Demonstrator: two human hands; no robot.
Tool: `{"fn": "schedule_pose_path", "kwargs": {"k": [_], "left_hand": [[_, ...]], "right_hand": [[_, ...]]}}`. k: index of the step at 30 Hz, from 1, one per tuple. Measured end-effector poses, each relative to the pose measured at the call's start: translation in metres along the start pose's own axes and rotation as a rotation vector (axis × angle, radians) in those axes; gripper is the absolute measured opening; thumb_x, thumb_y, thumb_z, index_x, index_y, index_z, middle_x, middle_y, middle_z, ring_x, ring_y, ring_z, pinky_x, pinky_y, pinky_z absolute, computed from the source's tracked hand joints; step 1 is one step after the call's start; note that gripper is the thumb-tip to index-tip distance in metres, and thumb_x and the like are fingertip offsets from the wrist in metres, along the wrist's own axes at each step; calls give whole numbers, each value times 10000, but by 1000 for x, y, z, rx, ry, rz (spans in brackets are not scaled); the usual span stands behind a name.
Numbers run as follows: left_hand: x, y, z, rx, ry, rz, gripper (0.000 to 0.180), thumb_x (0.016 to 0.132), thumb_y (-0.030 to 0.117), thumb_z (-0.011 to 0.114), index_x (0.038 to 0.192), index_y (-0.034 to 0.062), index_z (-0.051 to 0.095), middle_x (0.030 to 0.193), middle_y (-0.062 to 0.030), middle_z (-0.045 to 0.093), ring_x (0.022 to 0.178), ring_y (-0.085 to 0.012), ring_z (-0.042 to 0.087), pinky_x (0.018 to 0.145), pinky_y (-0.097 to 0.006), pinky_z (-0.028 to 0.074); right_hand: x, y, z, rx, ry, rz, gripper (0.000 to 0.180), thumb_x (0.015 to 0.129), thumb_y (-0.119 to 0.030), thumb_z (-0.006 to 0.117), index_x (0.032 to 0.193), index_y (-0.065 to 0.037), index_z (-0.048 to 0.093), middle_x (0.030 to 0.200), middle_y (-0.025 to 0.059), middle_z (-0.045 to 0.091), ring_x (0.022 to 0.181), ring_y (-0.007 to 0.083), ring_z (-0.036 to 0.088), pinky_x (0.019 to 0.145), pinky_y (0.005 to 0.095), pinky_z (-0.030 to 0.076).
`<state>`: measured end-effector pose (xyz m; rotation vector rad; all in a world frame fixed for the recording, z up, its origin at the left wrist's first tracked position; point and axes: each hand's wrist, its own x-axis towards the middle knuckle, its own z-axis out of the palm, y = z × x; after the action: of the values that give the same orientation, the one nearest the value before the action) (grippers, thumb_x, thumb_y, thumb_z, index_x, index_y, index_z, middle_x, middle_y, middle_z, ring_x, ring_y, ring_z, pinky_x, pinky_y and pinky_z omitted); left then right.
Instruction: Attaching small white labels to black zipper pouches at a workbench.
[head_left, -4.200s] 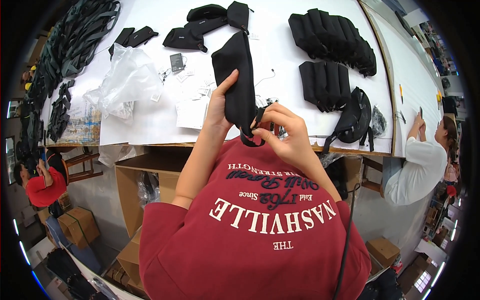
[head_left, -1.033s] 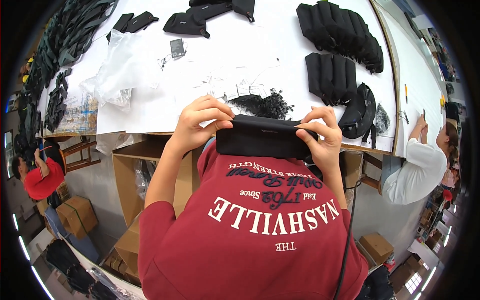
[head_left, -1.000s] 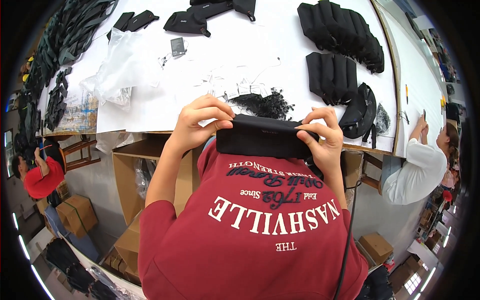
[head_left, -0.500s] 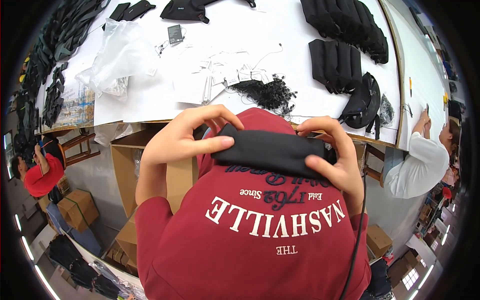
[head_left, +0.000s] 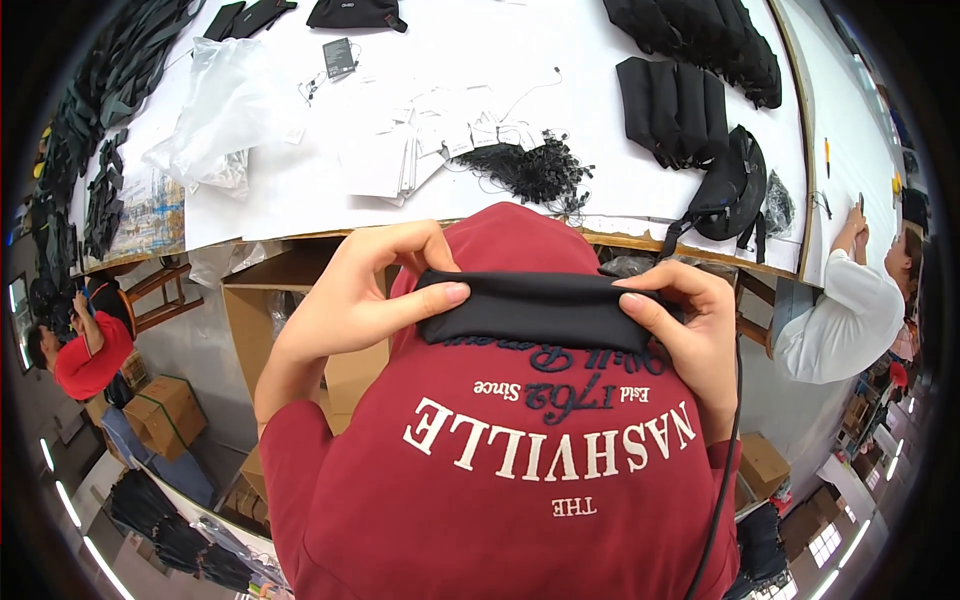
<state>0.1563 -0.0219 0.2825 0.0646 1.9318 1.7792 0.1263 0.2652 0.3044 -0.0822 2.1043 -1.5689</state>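
Observation:
A black fabric pouch [head_left: 540, 308], long and soft, is held level in front of my dark red top. My left hand [head_left: 365, 290] pinches its left end, thumb on the near face and fingers behind. At the right end my right hand [head_left: 695, 320] grips it the same way, with the thumb pressed on the upper edge. Between the two thumbs the top edge looks drawn straight, with a fold along it. The fingers behind the fabric are partly hidden.
Beyond my hands, a white table holds a heap of black corded tags [head_left: 535, 175], white cards [head_left: 395, 160], clear plastic [head_left: 220, 110], stacked black pouches [head_left: 675, 110] and a black waist bag [head_left: 730, 190]. Cardboard boxes [head_left: 165, 415] stand below. People work at left [head_left: 95, 350] and right [head_left: 840, 320].
My right thumb has moved up and inward onto the pouch's top edge, and that hand now pinches it there. The pouch's upper edge looks straighter and tauter. My left hand keeps its pinch.

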Motion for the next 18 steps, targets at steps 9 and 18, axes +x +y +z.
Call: {"fn": "schedule_pose_path", "kwargs": {"k": [9, 18], "left_hand": [[17, -9, -7, -41, -115, 117, 136, 839, 127, 621, 893, 8, 583, 913, -47, 607, 814, -115, 544, 712, -239, 427], [58, -111, -39, 496, 454, -70, 323, 875, 220, 591, 1117, 23, 510, 1113, -131, 531, 1020, -284, 531, 869, -372, 433]], "right_hand": [[14, 13, -14, -1, -51, -19, 119, 788, -65, 672, 876, 15, 679, 773, 40, 665, 699, 72, 593, 640, 204, 457], [130, 119, -146, 376, 839, -339, 197, 846, -120, 670, 994, 9, 657, 909, 24, 651, 837, 70, 572, 779, 183, 419]]}}
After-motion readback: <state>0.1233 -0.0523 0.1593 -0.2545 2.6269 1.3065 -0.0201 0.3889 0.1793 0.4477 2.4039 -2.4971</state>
